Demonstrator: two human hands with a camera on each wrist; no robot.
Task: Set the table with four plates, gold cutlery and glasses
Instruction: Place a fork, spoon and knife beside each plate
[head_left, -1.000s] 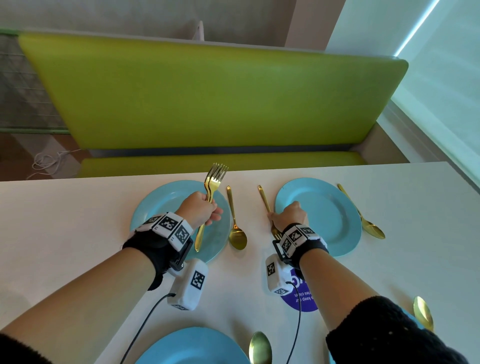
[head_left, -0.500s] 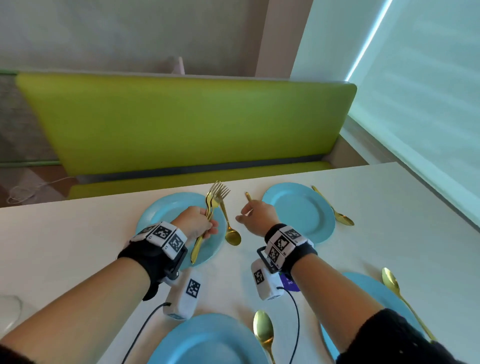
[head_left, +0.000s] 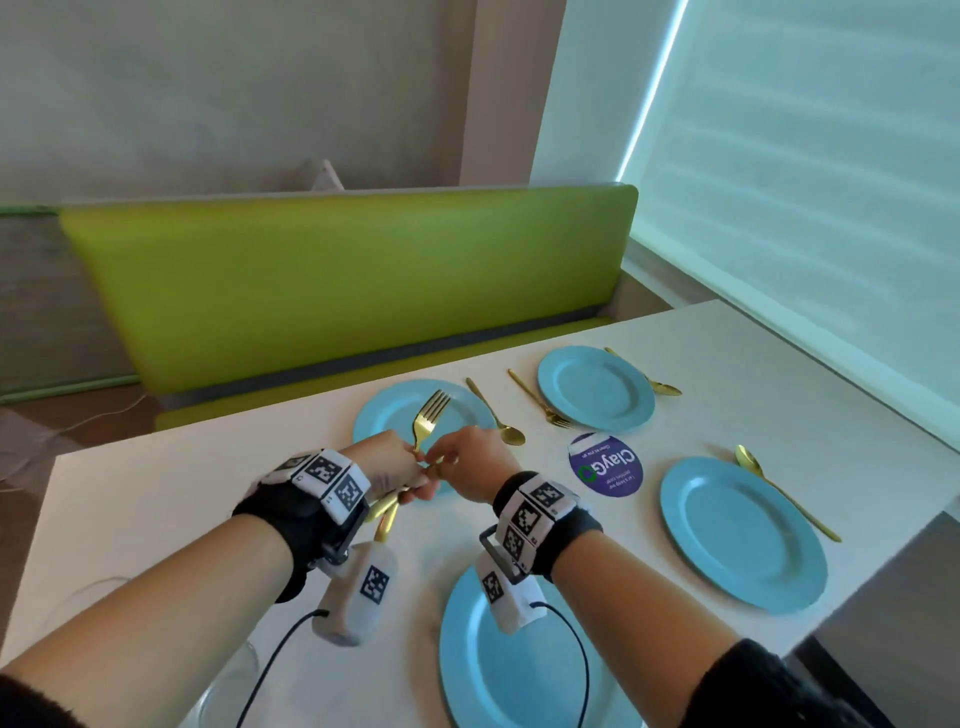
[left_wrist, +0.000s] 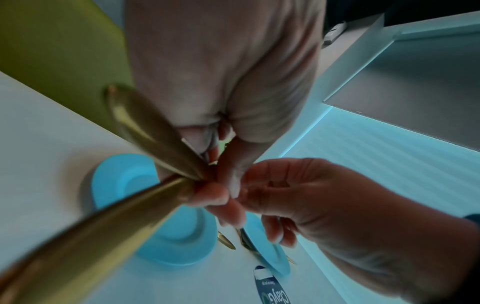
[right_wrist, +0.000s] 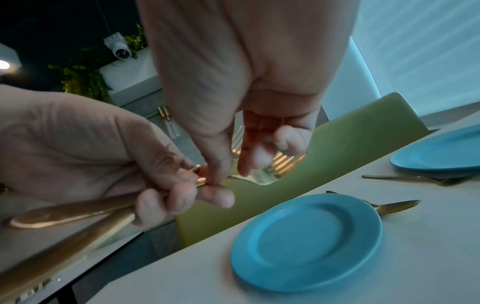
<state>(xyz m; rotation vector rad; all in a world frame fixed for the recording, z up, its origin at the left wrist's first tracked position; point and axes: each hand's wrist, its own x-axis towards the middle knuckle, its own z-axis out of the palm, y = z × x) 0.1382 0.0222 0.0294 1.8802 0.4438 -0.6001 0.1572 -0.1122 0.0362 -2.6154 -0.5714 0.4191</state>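
Note:
My left hand (head_left: 408, 480) grips a bundle of gold forks (head_left: 430, 411) above the far left blue plate (head_left: 382, 415), tines up and away from me. Their handles (left_wrist: 103, 216) stick out under the left hand (left_wrist: 221, 102). My right hand (head_left: 449, 462) meets it, and thumb and forefinger pinch one fork's neck (right_wrist: 201, 181) just past the left fingers (right_wrist: 166, 197). Three more blue plates lie at the far right (head_left: 596, 387), near right (head_left: 743, 530) and near front (head_left: 514, 670). One gold fork (head_left: 540, 400) lies left of the far right plate.
Gold spoons lie right of the far left plate (head_left: 497, 418), the far right plate (head_left: 652, 379) and the near right plate (head_left: 779, 491). A purple round sticker (head_left: 605, 465) marks the table's middle. A clear glass (head_left: 228, 686) stands at the near left. A green bench (head_left: 337, 280) runs behind the table.
My right hand left the fork lying beside the far right plate and moved left to the forks in my left hand. The left hand drew back toward me a little.

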